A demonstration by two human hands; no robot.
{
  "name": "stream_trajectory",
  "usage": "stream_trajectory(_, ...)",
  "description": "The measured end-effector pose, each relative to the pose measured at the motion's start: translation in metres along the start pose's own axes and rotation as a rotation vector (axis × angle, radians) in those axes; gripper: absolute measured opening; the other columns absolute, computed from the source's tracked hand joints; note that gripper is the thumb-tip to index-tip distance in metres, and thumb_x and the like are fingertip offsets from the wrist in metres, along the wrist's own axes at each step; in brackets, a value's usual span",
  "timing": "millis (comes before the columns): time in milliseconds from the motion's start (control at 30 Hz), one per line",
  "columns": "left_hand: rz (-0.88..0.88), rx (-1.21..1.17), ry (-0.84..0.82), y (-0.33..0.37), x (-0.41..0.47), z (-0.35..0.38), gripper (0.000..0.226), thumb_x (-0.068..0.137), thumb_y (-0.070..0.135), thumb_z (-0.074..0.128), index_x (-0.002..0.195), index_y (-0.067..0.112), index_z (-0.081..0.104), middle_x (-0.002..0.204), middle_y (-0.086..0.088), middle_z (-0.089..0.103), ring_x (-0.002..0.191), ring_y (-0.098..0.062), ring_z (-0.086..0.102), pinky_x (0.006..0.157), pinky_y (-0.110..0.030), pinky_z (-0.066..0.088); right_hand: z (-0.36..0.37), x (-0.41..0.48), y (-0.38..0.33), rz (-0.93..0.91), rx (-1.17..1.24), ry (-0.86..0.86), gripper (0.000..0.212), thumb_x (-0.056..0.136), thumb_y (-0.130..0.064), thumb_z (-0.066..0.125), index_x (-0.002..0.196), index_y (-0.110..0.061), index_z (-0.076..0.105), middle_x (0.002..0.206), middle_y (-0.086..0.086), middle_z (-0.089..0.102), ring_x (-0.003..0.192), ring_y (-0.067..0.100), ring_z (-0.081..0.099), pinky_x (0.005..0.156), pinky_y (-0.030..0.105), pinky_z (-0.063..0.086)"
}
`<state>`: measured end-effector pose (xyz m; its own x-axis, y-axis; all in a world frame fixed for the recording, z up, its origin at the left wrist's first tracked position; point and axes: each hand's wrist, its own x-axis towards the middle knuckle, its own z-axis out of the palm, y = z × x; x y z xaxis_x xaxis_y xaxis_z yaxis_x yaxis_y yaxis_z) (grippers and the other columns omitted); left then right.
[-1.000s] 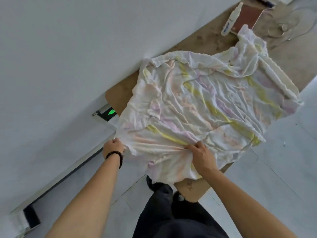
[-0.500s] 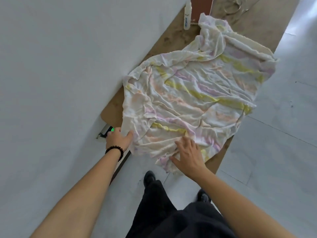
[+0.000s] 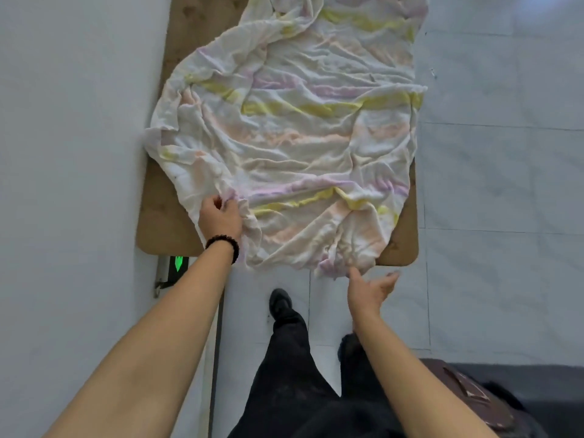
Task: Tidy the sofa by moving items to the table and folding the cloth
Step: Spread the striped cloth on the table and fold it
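Note:
A crumpled white cloth [image 3: 294,137] with yellow, pink and purple stripes lies spread over the brown table [image 3: 164,222], its near edge hanging off the front. My left hand [image 3: 221,216], with a black bead bracelet on the wrist, pinches the cloth's near left edge. My right hand [image 3: 369,289] is open, palm turned up, just below the cloth's hanging near right corner, fingertips at the fabric but not closed on it.
A white wall [image 3: 69,153] runs along the table's left side. A small device with a green light [image 3: 178,263] sits under the table's near left corner. A dark brown sofa corner [image 3: 474,396] shows bottom right. Pale tiled floor [image 3: 505,184] lies to the right.
The view has swung so the table runs straight ahead. My left hand moved onto the cloth's near left edge and pinched it. My right hand came off the cloth and dropped below the table edge.

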<state>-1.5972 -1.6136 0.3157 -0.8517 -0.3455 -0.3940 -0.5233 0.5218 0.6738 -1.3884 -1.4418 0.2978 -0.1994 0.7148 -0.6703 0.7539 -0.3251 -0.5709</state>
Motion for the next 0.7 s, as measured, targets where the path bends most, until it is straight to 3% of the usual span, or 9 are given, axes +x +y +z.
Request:
stream_trajectory(67,-0.068,-0.102,0.065,-0.014,-0.007,-0.017,0.014,0.088,0.018,0.053,0.096,0.007,0.053,0.088,-0.003,0.057,0.081,-0.023,0.054,0.077,-0.034,0.048,0.004,-0.003,-0.005,0.104,0.114,-0.231,0.070,0.086,-0.028,0.073,0.143,-0.014,0.035,0.133,0.001,0.051,0.119,0.021,0.052,0.094,0.034,0.042)
stream_trajectory(100,-0.119,-0.142,0.113,-0.023,-0.008,-0.026,0.015,0.087,0.013,0.049,0.099,0.005,0.052,0.091,-0.005,0.057,0.082,-0.022,0.054,0.076,-0.033,0.048,0.004,-0.004,-0.007,0.074,0.075,-0.292,0.054,0.085,-0.033,0.075,0.128,-0.016,0.048,0.120,-0.001,0.059,0.106,0.017,0.058,0.087,0.031,0.044)
stream_trajectory(167,-0.250,-0.201,0.221,-0.039,-0.014,-0.047,0.029,0.083,0.009,0.045,0.110,0.002,0.054,0.101,-0.007,0.059,0.087,-0.022,0.056,0.078,-0.030,0.047,-0.001,-0.005,-0.003,0.004,-0.004,-0.339,0.039,0.086,-0.041,0.072,0.114,-0.020,0.056,0.109,-0.001,0.065,0.095,0.015,0.060,0.081,0.030,0.046)
stream_trajectory(267,-0.385,-0.345,0.260,-0.071,-0.029,-0.075,0.034,0.081,0.012,0.045,0.112,0.003,0.054,0.105,-0.006,0.057,0.092,-0.022,0.057,0.080,-0.031,0.048,-0.019,-0.012,0.011,-0.039,-0.187,-0.393,0.037,0.088,-0.051,0.066,0.108,-0.019,0.064,0.102,0.001,0.066,0.096,0.021,0.062,0.082,0.036,0.051)
stream_trajectory(367,-0.370,-0.408,0.152,-0.101,-0.053,-0.095,0.041,0.078,0.037,0.057,0.105,0.006,0.058,0.103,-0.004,0.061,0.093,-0.024,0.060,0.081,-0.036,0.050,-0.050,-0.018,0.021,-0.158,-0.274,-0.325,0.035,0.083,-0.050,0.072,0.096,-0.018,0.068,0.094,0.002,0.070,0.089,0.021,0.066,0.078,0.039,0.055)
stream_trajectory(467,-0.244,-0.339,0.051,-0.120,-0.087,-0.107,0.034,0.081,0.045,0.069,0.088,0.013,0.059,0.084,0.003,0.058,0.079,-0.019,0.056,0.077,-0.032,0.048,-0.094,-0.025,0.023,-0.184,-0.133,-0.385,0.020,0.083,-0.033,0.077,0.097,-0.026,0.065,0.097,-0.002,0.071,0.088,0.018,0.068,0.077,0.036,0.057)
stream_trajectory(533,-0.202,-0.338,0.078,-0.122,-0.104,-0.117,0.027,0.085,0.038,0.067,0.073,0.018,0.054,0.074,0.006,0.053,0.071,-0.016,0.053,0.074,-0.030,0.046,-0.126,-0.028,0.018,-0.211,-0.084,-0.393,0.012,0.086,-0.020,0.071,0.095,-0.023,0.064,0.095,0.002,0.071,0.080,0.020,0.069,0.063,0.031,0.056)
stream_trajectory(600,-0.149,-0.347,0.192,-0.115,-0.115,-0.133,0.029,0.087,0.035,0.063,0.066,0.020,0.049,0.070,0.005,0.050,0.071,-0.018,0.050,0.072,-0.030,0.044,-0.160,-0.030,0.005,-0.267,0.066,-0.292,0.009,0.084,-0.015,0.067,0.091,-0.019,0.064,0.087,0.004,0.068,0.068,0.020,0.063,0.050,0.027,0.050)
stream_trajectory(700,-0.088,-0.395,0.388,-0.104,-0.118,-0.162,0.028,0.087,0.032,0.059,0.067,0.018,0.046,0.072,0.003,0.049,0.079,-0.015,0.048,0.071,-0.028,0.041,-0.209,-0.029,-0.017,-0.330,0.421,-0.111,0.013,0.077,-0.018,0.067,0.088,-0.019,0.061,0.075,0.004,0.058,0.051,0.017,0.051,0.045,0.024,0.034)
